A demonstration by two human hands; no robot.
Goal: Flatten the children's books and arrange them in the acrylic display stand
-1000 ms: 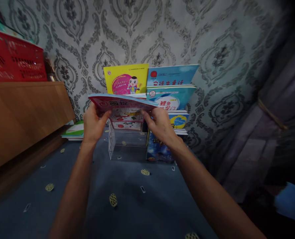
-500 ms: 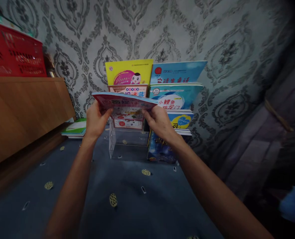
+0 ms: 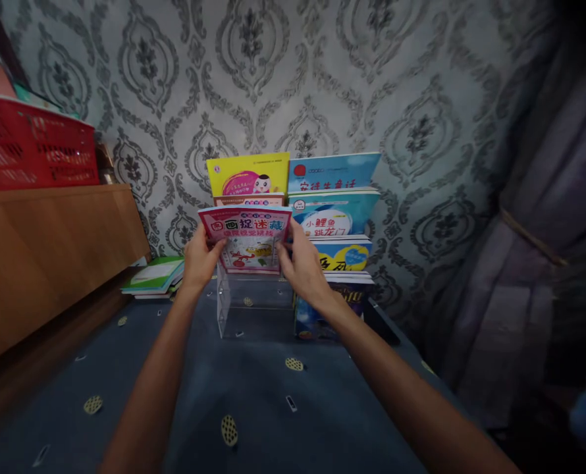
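Between my two hands is a pink picture book (image 3: 247, 238), its cover facing me and nearly upright. My left hand (image 3: 201, 262) grips its left edge, thumb on the front. On the right edge, my right hand (image 3: 303, 266) holds it the same way. The book is in front of the left column of a clear tiered rack (image 3: 222, 309), hiding part of a brown-topped book (image 3: 248, 201). Behind that stands a yellow book (image 3: 247, 172). In the right column are a blue book (image 3: 335, 170), a teal book (image 3: 332, 212), a yellow-and-blue book (image 3: 345, 255) and a dark blue book (image 3: 317, 319).
A wooden cabinet (image 3: 56, 257) stands at the left with a red basket (image 3: 36, 145) on top. Beside it a stack of books (image 3: 155, 276) lies on the dark patterned cloth (image 3: 253, 395). Patterned wallpaper is behind the rack, and a tied curtain (image 3: 515, 296) hangs at the right.
The pink book has tipped from nearly flat to nearly upright, so its cover now shows. Both hands still hold it, and it sits lower against the rack's left column. The camera view has shifted.
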